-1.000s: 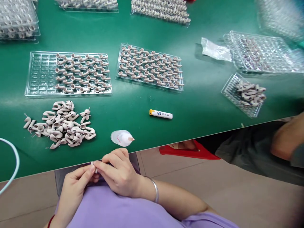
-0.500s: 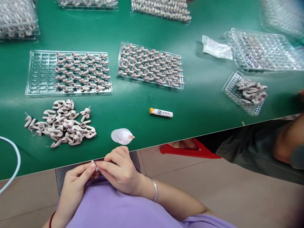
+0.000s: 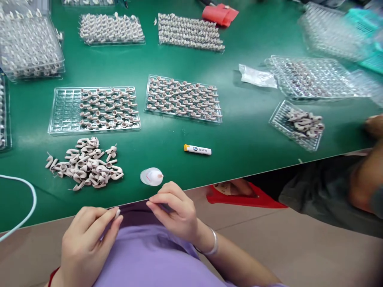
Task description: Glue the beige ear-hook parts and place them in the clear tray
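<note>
My left hand (image 3: 85,239) is below the green table's (image 3: 251,135) near edge, fingers curled, pinching a tiny pale piece between thumb and fingertips. My right hand (image 3: 175,209) is a short way to its right, apart from it, fingers pinched together; what it holds is too small to see. Just above my right hand a small clear glue bottle (image 3: 151,176) lies on its side. A loose pile of beige curved parts (image 3: 86,163) sits on the table to the upper left of my hands.
Clear trays with rows of beige parts: one part-filled (image 3: 94,109), one full (image 3: 183,99), more at the back (image 3: 112,28). A white lighter (image 3: 197,150), a small tray (image 3: 296,125), a plastic bag (image 3: 257,75), a white cable (image 3: 20,217). Another person's arm (image 3: 363,179) at right.
My hands were pinched together on one small piece; now they have pulled apart, left hand moving left and down. The view has tilted up, showing more of the table's back.
</note>
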Demonstrator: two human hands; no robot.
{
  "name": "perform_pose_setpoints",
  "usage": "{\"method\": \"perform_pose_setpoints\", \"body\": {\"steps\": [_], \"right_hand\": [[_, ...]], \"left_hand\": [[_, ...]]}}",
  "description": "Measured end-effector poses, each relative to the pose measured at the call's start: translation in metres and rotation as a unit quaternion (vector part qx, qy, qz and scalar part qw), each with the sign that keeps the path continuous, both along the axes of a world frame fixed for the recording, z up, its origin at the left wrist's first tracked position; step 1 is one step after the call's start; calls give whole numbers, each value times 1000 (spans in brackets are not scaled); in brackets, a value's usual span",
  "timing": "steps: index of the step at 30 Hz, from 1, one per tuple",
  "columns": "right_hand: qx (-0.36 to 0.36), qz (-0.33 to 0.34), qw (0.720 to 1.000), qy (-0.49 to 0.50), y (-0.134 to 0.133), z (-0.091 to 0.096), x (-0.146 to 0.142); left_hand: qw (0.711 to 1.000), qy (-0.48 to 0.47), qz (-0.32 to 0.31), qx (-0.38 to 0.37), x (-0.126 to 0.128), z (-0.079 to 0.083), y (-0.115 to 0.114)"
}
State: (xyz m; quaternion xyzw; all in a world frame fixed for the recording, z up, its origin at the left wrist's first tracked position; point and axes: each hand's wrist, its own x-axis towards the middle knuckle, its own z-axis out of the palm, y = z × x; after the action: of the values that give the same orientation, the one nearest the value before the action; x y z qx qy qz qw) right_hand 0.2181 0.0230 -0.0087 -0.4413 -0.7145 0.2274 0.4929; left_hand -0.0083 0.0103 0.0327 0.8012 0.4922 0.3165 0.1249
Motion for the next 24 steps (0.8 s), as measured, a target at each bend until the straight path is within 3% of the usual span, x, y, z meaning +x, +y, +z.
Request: {"method": "perform_pose_setpoints", "body": {"steps": [6, 9, 13, 17, 20, 24], "right_hand": [[8, -92, 996, -6, 7, -3, 4], [-24, -88, 995, -45, 15, -4, 3], [-62, -64, 993, -80, 26, -4, 1], [-60, -61, 993, -80, 31, -6, -1], [-60, -65, 994, -66, 31, -7, -1], [-58, -60, 995, -54, 31, -8, 1]], "left_hand": [[1000, 4, 0, 3, 2, 5, 8], [998, 10, 21, 58, -2, 11, 34], [982, 52, 110, 142, -16, 25, 111], [961, 47, 245, 123, -33, 37, 210], [959, 55, 263, 90, -44, 37, 270], [963, 84, 254, 20, -58, 29, 312]]}}
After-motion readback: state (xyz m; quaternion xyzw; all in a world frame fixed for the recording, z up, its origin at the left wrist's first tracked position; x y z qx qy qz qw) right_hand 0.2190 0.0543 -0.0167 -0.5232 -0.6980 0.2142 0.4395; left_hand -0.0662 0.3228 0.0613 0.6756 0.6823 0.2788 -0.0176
